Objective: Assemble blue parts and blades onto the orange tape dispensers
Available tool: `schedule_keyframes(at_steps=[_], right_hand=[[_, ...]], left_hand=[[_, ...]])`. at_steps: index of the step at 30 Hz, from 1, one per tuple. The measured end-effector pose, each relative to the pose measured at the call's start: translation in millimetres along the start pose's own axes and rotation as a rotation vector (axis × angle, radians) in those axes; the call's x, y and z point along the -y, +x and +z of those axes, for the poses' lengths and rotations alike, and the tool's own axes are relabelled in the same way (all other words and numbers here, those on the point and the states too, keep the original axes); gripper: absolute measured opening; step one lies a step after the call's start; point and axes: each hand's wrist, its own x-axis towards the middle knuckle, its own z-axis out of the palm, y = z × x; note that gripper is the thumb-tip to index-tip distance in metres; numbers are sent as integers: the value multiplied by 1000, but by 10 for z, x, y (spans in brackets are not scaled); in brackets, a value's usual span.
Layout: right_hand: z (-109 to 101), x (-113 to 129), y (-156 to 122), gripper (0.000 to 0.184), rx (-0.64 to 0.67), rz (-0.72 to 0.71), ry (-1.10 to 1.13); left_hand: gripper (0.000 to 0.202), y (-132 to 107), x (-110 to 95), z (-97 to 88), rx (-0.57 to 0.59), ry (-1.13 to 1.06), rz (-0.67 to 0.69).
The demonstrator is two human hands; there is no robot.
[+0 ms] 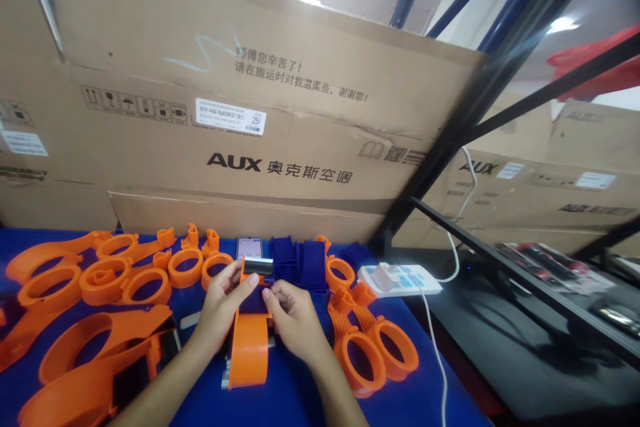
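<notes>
An orange tape dispenser (250,350) with a toothed cutter strip (259,267) at its far end lies between my two hands. My left hand (223,300) is closed round the left side of that end, its thumb just below the strip. From the right, my right hand (296,317) pinches the same end, thumb and fingertips close together. Any small part inside this pinch is hidden. Behind the cutter strip lies a phone (250,247) showing a timer. Dark blue pieces (300,263) are grouped just beyond my right hand.
Several orange dispenser frames (50,285) cover the left of the blue table (295,407). Two more orange frames (360,361) lie at the right. A white power strip (400,280) with a cable sits near the right edge. Cardboard (280,140) stands behind, beside a black rack post (430,160).
</notes>
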Motion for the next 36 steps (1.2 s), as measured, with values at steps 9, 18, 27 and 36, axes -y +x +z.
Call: schedule_keyframes(at_steps=[9, 18, 27, 36], right_hand=[[-11, 47, -40, 43, 29, -32, -135], [-21, 40, -2, 44, -7, -67, -119], [-35, 7, 19, 41, -12, -129, -220], [-341, -89, 95, 30, -746, -111, -212]], left_hand=[[26, -60, -88, 62, -24, -131, -100], [29, -46, -90, 54, -45, -237, -160], [36, -50, 30, -63, -130, -423, -317], [38, 85, -63, -203, 7, -360, -209]])
